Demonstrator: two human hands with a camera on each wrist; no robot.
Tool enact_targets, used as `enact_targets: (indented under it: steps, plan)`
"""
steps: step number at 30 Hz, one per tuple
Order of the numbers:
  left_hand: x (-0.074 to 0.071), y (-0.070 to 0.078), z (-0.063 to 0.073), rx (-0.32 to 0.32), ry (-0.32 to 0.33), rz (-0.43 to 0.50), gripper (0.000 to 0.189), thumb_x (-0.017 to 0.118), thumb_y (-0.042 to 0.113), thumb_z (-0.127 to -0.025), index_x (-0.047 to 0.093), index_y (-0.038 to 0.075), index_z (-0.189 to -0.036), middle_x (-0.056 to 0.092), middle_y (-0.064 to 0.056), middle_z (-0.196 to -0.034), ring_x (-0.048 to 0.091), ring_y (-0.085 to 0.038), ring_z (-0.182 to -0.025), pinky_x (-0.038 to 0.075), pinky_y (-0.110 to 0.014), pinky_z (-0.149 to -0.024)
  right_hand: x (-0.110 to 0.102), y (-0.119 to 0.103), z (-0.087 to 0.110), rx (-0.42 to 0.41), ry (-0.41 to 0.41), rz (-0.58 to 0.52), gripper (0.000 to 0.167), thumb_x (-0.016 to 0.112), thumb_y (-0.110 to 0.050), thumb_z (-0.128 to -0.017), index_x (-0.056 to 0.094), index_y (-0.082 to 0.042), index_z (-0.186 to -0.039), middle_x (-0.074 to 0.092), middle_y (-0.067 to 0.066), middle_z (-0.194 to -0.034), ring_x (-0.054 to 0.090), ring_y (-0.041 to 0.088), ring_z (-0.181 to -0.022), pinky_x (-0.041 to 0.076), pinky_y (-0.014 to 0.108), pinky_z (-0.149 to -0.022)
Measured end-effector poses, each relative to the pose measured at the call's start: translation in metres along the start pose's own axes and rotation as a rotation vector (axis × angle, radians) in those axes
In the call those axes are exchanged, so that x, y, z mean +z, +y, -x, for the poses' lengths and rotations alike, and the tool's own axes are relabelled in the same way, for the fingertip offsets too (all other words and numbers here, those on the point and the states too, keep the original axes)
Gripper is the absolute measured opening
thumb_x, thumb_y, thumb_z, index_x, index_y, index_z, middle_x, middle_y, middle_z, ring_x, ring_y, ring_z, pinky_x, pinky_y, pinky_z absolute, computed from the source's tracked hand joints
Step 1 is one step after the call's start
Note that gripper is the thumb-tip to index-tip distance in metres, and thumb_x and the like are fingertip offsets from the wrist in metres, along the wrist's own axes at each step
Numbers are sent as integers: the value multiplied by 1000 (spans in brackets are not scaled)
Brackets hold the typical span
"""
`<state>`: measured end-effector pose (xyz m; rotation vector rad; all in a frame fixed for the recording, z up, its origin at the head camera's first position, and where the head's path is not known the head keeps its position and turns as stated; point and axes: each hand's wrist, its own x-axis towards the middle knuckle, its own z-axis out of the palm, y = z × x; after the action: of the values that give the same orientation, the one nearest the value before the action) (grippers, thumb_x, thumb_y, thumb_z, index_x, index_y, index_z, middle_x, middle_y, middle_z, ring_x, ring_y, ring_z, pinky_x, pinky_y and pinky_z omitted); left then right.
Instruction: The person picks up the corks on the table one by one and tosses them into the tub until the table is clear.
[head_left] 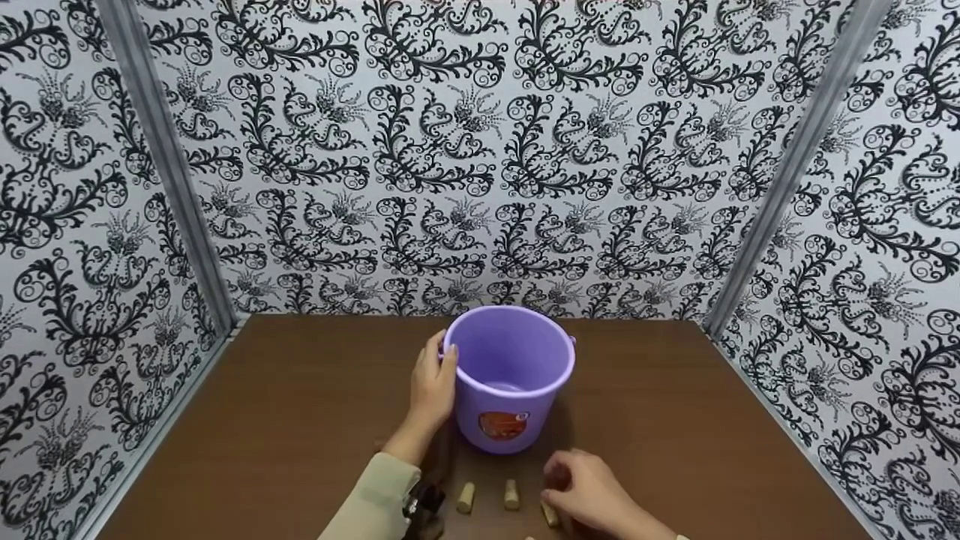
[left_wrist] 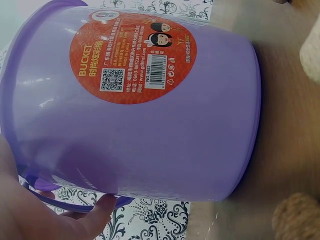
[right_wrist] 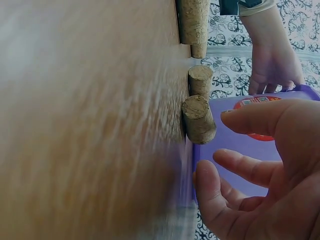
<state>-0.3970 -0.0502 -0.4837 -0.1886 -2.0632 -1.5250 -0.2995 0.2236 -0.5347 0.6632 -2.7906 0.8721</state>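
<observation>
Three patterned wall panels point(head_left: 450, 150) are seen, with one grey post point(head_left: 161, 165) at left and another at right. From the left, one pale sleeve point(head_left: 379, 480) is shown on the left forearm, which is stretched forward and up across the brown table point(head_left: 322, 420). The left hand point(head_left: 433, 384) is clamped on the side of one purple bucket point(head_left: 511, 403) near its rim and handle, with the thumb laid against the outer wall. The bucket is stood upright at the table's middle, one red label point(head_left: 501, 425) being turned towards the person.

In front of it, three corks can be made out: a left cork point(head_left: 466, 498), a middle cork point(head_left: 511, 495) and a right cork point(head_left: 551, 514). A sliver of something pale is cut off by the lower edge. Four corks are seen from the right wrist; a full total cannot be told. The right hand point(head_left: 589, 491) is held low beside the right cork, palm turned inward, thumb and curved fingers well apart, nothing being gripped.
</observation>
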Motion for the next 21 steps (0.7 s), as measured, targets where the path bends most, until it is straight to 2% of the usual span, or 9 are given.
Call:
enact_targets:
  steps: [7,21]
  plan:
    - [0,-2,-1,-2,-3,3,40,53,22,-109,59,1,-143,66,-25,-138,62,-42,-129,48,-59,-114,4,-1,-1,7,-56,-23,23,89,-25,-75,71,-20,-89,62,-8,-82,53,2,-76,45,25,-65]
    - [-1,3,0,-19,-7,14,40,53,20,-109,59,0,-143,65,-27,-139,61,-45,-130,46,-61,-115,11,-7,-5,-51,-63,-47,24,88,-16,-68,68,-16,-82,59,-8,-76,46,-3,-71,43,20,-62]
